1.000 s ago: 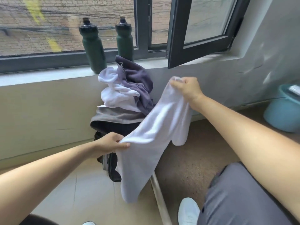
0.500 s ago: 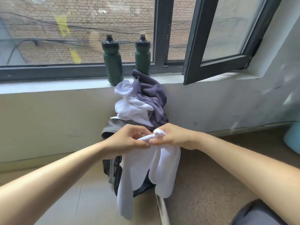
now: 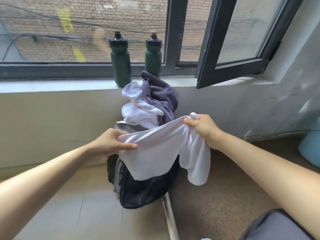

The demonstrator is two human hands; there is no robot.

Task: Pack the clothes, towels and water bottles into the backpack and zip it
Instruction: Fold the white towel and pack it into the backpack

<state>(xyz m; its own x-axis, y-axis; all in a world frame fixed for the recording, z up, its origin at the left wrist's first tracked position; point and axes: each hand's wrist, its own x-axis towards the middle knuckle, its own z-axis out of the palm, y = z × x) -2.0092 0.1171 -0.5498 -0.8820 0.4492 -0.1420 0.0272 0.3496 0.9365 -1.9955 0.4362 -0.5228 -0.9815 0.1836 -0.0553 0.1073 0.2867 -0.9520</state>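
A white towel (image 3: 155, 153) is stretched between both hands in front of a black backpack (image 3: 143, 191) that stands on the floor against the wall. My left hand (image 3: 110, 142) grips the towel's left fold and my right hand (image 3: 202, 129) grips its bunched right end. On top of the backpack lies a pile of white cloth (image 3: 136, 110) and dark purple-grey cloth (image 3: 161, 97). Two dark green water bottles stand on the window sill, the left bottle (image 3: 120, 61) and the right bottle (image 3: 153, 54).
An open dark window sash (image 3: 242, 42) juts inward at the upper right. A light blue bucket (image 3: 311, 151) sits at the right edge. A metal floor strip (image 3: 169, 217) divides tile from rough flooring. My grey-clad knee (image 3: 277, 226) is at the bottom right.
The hands, together half a second ago with the towel doubled between them, have moved apart, spreading the folded towel sideways in front of the backpack.
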